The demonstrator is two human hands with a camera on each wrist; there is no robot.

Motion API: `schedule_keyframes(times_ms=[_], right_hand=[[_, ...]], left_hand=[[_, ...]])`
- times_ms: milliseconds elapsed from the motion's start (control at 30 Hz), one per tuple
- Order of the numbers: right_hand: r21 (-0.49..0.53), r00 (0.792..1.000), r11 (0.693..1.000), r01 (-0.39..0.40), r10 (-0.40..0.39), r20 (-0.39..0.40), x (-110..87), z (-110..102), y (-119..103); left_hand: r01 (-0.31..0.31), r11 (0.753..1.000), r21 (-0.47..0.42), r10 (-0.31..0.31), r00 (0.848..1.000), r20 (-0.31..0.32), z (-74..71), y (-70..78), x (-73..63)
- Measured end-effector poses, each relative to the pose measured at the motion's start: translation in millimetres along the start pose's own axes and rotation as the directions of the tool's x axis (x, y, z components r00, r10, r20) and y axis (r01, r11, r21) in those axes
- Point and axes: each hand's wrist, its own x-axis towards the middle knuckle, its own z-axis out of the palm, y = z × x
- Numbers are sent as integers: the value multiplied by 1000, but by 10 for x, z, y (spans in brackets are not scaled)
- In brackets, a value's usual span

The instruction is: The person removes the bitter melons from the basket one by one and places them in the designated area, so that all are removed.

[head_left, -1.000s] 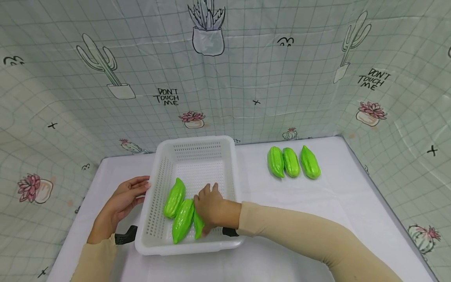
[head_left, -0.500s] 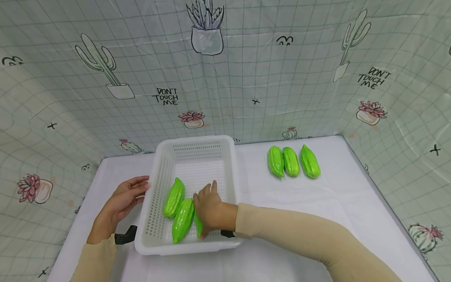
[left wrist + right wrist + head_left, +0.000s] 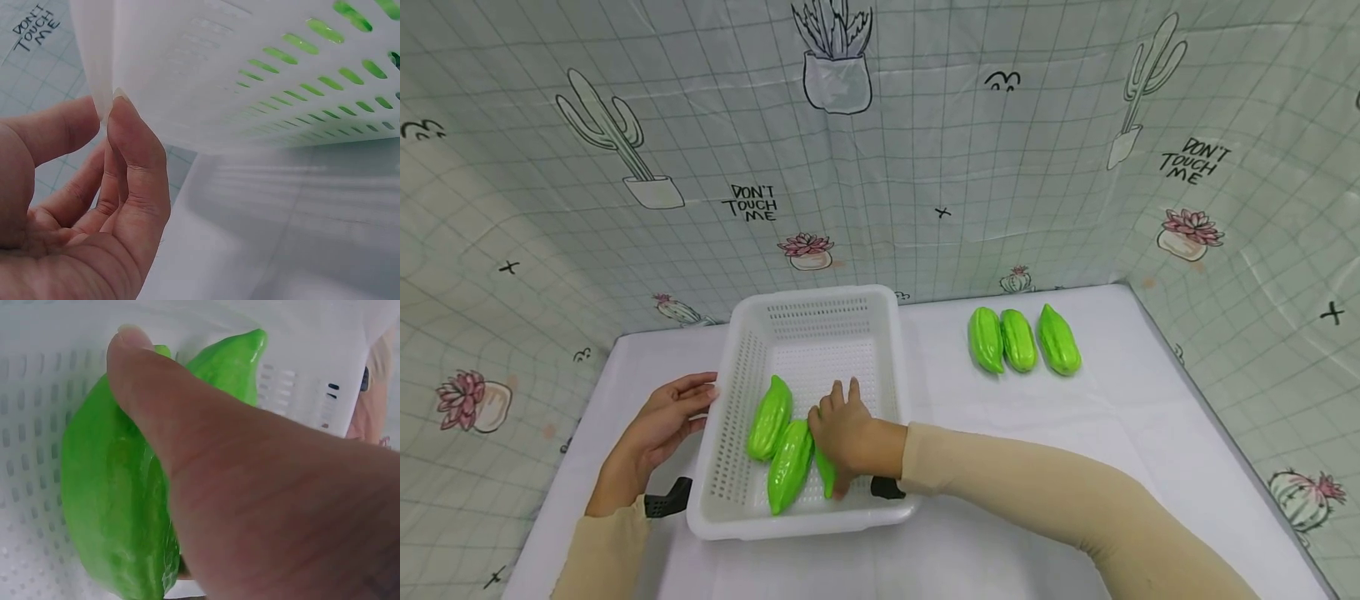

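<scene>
A white perforated plastic basket point(image 3: 805, 527) stands on the table. My left hand point(image 3: 664, 421) is at its left side; in the left wrist view the thumb and fingers pinch the basket's rim point(image 3: 103, 69). Inside the basket, my right hand point(image 3: 847, 435) grips a bright green, ridged bitter melon point(image 3: 109, 500), the thumb lying across it in the right wrist view. Much of this melon is hidden under the hand in the head view. Left of it lie two more bitter melons, a near one point(image 3: 790, 467) and a farther one point(image 3: 770, 418), both slanted with pointed ends.
To the right of the basket, three bitter melons rest in a row near the back: a left one point(image 3: 986, 339), a middle one point(image 3: 1018, 340) and a right one point(image 3: 1059, 340). A white cloth covers the table point(image 3: 1030, 408). A printed curtain point(image 3: 880, 167) hangs behind and at both sides.
My right hand has shifted slightly toward the back of the basket, its fingers a little more spread, still on the same bitter melon. My left hand stays at the rim.
</scene>
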Motion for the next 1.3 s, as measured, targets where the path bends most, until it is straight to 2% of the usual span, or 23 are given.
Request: schedule_keyframes(times_ms=[233, 467, 700, 867, 1067, 1300], right_hand=[[18, 999, 1000, -2, 3, -32, -69, -37, 89], [143, 989, 990, 13, 8, -148, -264, -79, 316], [212, 951, 976, 45, 23, -307, -472, 8, 551], [259, 927, 963, 72, 31, -373, -650, 43, 692], [340, 905, 934, 109, 48, -422, -832, 103, 845], [423, 903, 900, 103, 94, -419, -975, 221, 1010]], left_hand=[[1, 1000, -7, -1, 1000, 4, 21, -6, 9], [-2, 1000, -12, 3, 1000, 12, 8, -8, 17], [0, 1000, -15, 1, 1000, 16, 0, -14, 9], [-3, 1000, -25, 4, 1000, 16, -9, -20, 2], [-9, 1000, -26, 9, 1000, 13, -13, -22, 5], [-5, 1000, -17, 5, 1000, 6, -5, -17, -8]])
